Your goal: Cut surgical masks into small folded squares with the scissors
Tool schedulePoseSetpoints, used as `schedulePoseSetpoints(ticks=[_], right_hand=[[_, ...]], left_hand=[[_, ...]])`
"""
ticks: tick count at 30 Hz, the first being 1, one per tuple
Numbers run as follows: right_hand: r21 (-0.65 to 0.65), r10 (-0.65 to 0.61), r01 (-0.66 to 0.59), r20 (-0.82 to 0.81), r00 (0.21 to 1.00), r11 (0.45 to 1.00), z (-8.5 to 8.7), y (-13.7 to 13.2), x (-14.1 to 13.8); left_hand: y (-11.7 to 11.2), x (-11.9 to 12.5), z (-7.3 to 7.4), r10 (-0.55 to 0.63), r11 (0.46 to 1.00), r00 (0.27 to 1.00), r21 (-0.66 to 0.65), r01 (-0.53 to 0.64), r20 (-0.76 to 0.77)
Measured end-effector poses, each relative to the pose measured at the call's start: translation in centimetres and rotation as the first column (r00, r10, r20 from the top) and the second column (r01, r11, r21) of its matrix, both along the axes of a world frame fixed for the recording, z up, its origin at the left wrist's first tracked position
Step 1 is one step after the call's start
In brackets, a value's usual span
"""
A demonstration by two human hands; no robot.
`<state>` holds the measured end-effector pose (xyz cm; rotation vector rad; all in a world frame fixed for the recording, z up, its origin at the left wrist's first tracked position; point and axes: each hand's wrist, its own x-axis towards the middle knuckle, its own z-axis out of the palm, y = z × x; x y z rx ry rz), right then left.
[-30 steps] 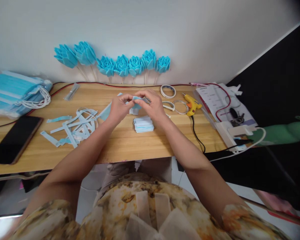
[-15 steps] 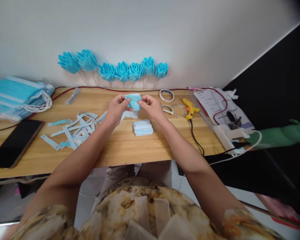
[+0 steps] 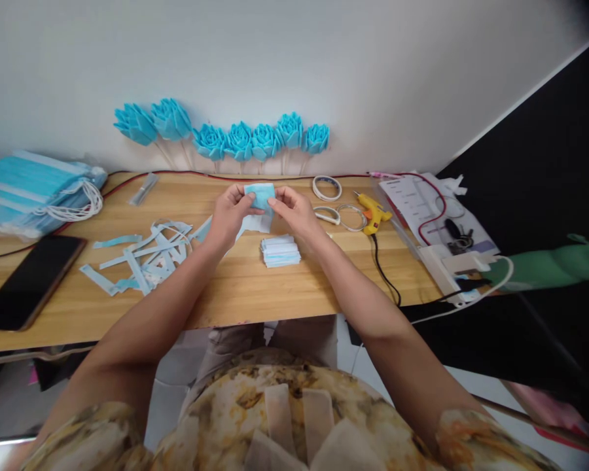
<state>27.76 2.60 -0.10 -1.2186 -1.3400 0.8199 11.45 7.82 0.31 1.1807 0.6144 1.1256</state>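
Between my two hands is a small blue piece of face-mask fabric (image 3: 261, 193), held up over the table. My left hand (image 3: 232, 210) pinches its left edge with the thumb in front. On the right edge, the thumb and fingers of my right hand (image 3: 294, 208) grip it as well. Paler fabric (image 3: 259, 224) shows below and behind the hands, partly covered by them. A small stack of folded white and pale blue pieces (image 3: 281, 251) lies on the table just in front of my right wrist.
Cut strips (image 3: 142, 255) lie left, near a black phone (image 3: 32, 281) and stacked face masks (image 3: 34, 180). Blue fabric flowers (image 3: 240, 140) on sticks lean against the wall. Rightward are tape rolls (image 3: 326, 188), a yellow glue gun (image 3: 373, 212), its cord, papers (image 3: 407, 196) and a power strip (image 3: 444, 268).
Both hands and the blue fabric have shifted very slightly left. The grip on the piece stays much the same, and nothing else on the table has moved.
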Motion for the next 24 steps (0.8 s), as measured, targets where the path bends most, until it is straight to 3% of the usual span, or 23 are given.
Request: schedulePoseSetpoints(ticks=[7, 12, 21, 24], right_hand=[[0.035, -0.144, 0.142, 0.069, 0.987, 0.989, -0.2, -0.2, -0.3], [0.06, -0.155, 0.151, 0.074, 0.985, 0.987, 0.1, -0.2, -0.2], [0.109, -0.202, 0.181, 0.225, 0.953, 0.977, 0.9, -1.2, -0.8], [0.137, -0.24, 0.213, 0.239, 0.941, 0.968, 1.4, -0.7, 0.2]], left_hand=[[-0.4, 0.4, -0.9, -0.074, 0.997, 0.996, 0.032, 0.075, -0.046], [-0.1, 0.3, -1.0, -0.095, 0.995, 0.995, -0.023, 0.095, 0.025], [-0.2, 0.3, -1.0, -0.154, 0.982, 0.988, -0.106, 0.154, 0.008], [0.0, 0.2, -0.7, -0.145, 0.982, 0.989, -0.117, 0.148, 0.031]])
